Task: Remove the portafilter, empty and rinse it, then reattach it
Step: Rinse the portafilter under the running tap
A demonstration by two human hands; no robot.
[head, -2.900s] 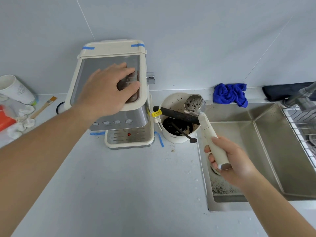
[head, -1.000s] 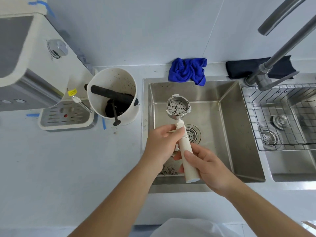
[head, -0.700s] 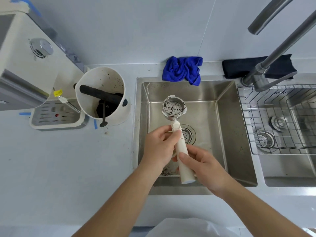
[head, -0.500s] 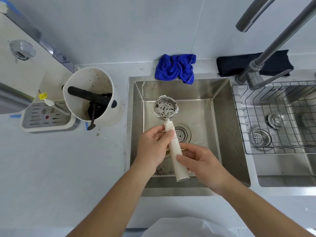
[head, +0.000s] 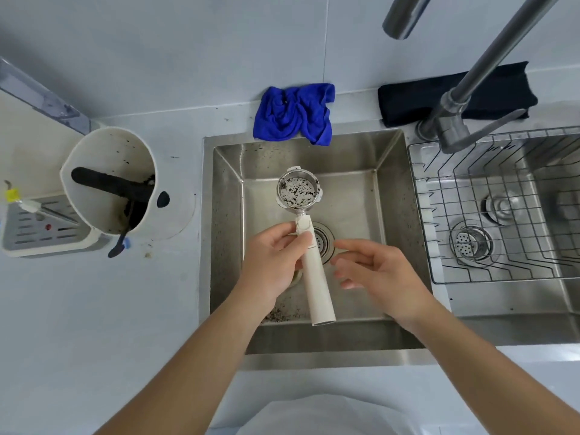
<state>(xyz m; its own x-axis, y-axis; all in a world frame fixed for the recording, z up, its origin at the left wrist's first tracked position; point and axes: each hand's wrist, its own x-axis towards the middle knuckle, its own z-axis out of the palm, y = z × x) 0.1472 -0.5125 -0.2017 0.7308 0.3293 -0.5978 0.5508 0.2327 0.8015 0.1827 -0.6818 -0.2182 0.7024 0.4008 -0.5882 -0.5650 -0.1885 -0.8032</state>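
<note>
The portafilter [head: 315, 287] has a cream handle and a metal basket [head: 298, 192] speckled with dark coffee grounds. It hangs over the steel sink [head: 392, 189], basket facing up and pointing away from me. My left hand [head: 271, 262] grips the upper part of the handle near its neck. My right hand [head: 376, 271] hovers just right of the handle with fingers spread, holding nothing. The espresso machine [head: 37, 224] shows only partly at the left edge.
A white knock box [head: 108, 183] with a black bar and grounds stands left of the sink. A blue cloth [head: 293, 113] and a black cloth [head: 455, 92] lie behind the sink. The faucet [head: 470, 76] rises at right above a wire rack [head: 502, 208].
My right hand has let go of the portafilter handle and moved slightly right. My left hand now holds it alone. Earlier, the portafilter travelled from the knock box to over the sink.
</note>
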